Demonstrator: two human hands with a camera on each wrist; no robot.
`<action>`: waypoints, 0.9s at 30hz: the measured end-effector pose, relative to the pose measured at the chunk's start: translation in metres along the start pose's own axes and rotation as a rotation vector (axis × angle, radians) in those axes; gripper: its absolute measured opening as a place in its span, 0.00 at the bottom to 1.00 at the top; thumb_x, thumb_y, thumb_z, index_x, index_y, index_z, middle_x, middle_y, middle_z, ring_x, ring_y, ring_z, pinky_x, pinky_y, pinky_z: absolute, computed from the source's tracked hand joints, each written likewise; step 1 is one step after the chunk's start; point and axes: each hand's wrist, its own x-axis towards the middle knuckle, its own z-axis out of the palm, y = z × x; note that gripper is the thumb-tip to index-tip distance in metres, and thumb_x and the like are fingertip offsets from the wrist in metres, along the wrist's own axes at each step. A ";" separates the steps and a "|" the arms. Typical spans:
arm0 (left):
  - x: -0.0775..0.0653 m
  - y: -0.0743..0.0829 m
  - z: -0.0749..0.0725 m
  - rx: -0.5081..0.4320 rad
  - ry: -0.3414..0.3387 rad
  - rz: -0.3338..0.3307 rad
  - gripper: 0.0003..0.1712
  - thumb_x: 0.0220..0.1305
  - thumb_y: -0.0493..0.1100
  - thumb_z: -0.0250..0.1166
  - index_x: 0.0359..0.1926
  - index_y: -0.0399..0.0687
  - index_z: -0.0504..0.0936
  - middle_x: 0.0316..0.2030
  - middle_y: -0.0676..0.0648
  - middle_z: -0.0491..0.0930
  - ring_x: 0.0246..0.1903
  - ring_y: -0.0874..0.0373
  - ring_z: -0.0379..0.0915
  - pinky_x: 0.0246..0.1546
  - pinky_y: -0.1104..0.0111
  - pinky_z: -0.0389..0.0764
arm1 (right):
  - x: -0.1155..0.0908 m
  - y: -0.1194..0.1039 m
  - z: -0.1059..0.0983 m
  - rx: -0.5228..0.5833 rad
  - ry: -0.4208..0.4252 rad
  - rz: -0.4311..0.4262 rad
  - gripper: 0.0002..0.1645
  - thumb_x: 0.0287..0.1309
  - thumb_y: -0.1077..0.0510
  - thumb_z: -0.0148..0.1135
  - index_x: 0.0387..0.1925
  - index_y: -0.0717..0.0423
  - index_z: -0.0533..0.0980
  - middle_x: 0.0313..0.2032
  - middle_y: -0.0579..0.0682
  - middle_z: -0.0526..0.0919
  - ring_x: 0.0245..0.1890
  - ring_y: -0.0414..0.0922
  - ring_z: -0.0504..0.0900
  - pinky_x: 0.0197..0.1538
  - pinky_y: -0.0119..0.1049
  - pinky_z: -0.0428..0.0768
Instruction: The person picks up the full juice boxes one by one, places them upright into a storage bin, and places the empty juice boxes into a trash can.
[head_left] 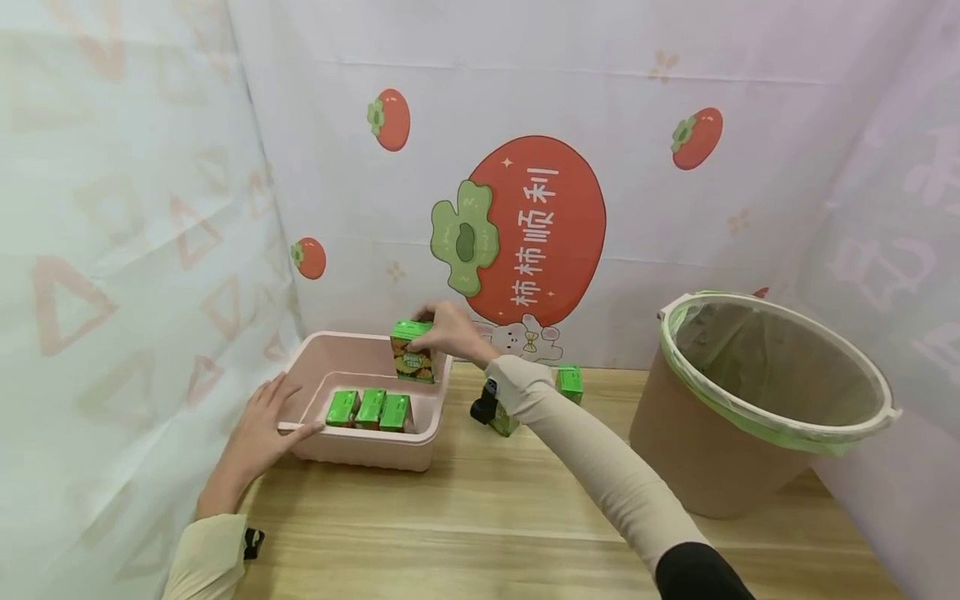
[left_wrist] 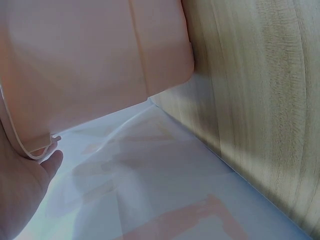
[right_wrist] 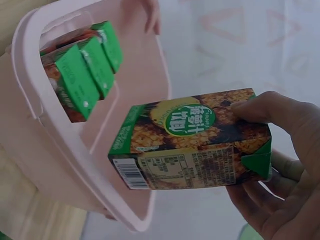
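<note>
A pink plastic basin (head_left: 367, 454) stands at the left of the table. Three green-topped juice cartons (head_left: 371, 408) sit side by side in its front part. My right hand (head_left: 453, 332) holds another juice carton (right_wrist: 190, 140) above the basin's right side, pinched between thumb and fingers near one end. Brown fruit pictures and a green label cover that carton. At the basin's front left corner, my left hand (head_left: 258, 429) grips the rim, thumb over the front edge and fingers over the left side. The left wrist view shows mainly the basin's outer wall (left_wrist: 95, 60).
Behind my right forearm stand more green cartons (head_left: 570, 383), one partly hidden by the arm. A tall pink bin (head_left: 705, 442) with a green-edged liner stands at the right. Printed cloth walls (head_left: 337, 192) close the wooden table (head_left: 450, 533) at the back and sides.
</note>
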 end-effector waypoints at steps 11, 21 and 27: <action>0.000 -0.004 0.002 0.000 0.018 0.014 0.49 0.63 0.61 0.74 0.74 0.38 0.68 0.79 0.28 0.54 0.76 0.23 0.45 0.65 0.23 0.55 | 0.023 0.016 0.047 -0.106 -0.012 0.110 0.21 0.53 0.63 0.81 0.49 0.62 0.85 0.44 0.56 0.90 0.40 0.46 0.86 0.40 0.29 0.83; 0.000 -0.004 0.005 0.001 0.024 0.017 0.49 0.63 0.61 0.74 0.74 0.37 0.68 0.79 0.28 0.54 0.76 0.23 0.46 0.66 0.24 0.55 | 0.020 0.034 0.072 -0.124 -0.066 0.151 0.18 0.51 0.65 0.81 0.45 0.64 0.87 0.43 0.55 0.90 0.38 0.43 0.86 0.38 0.28 0.83; 0.001 -0.004 0.005 -0.001 0.026 0.020 0.49 0.62 0.61 0.74 0.74 0.37 0.68 0.79 0.29 0.54 0.76 0.23 0.46 0.66 0.23 0.55 | 0.020 0.038 0.077 -0.181 -0.097 0.166 0.16 0.52 0.64 0.81 0.44 0.61 0.88 0.41 0.52 0.91 0.36 0.42 0.84 0.40 0.31 0.83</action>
